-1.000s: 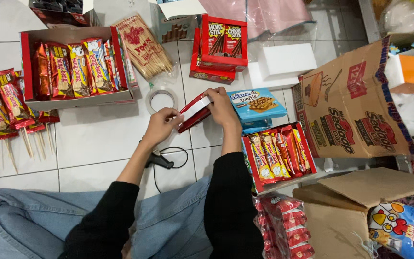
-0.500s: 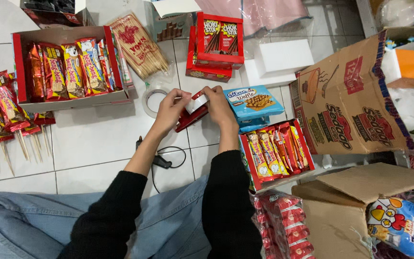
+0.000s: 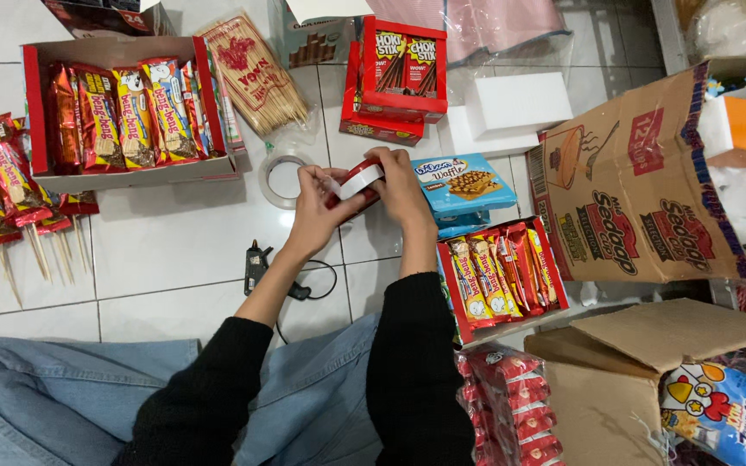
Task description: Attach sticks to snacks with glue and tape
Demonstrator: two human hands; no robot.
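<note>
Both hands meet above the floor tiles — the left hand (image 3: 317, 211) and right hand (image 3: 399, 185) pinching a small red-and-white snack packet (image 3: 357, 183) between their fingers, raised for handling — beside the tape roll (image 3: 285, 179).

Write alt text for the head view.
Both hands, left hand and right hand, hold a small red and white packet above a tiled floor, beside a roll of clear tape and open boxes of snack bars.

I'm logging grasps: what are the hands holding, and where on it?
Both hold one small red-and-white packet: left hand at its left end, right hand at its right end.
</note>
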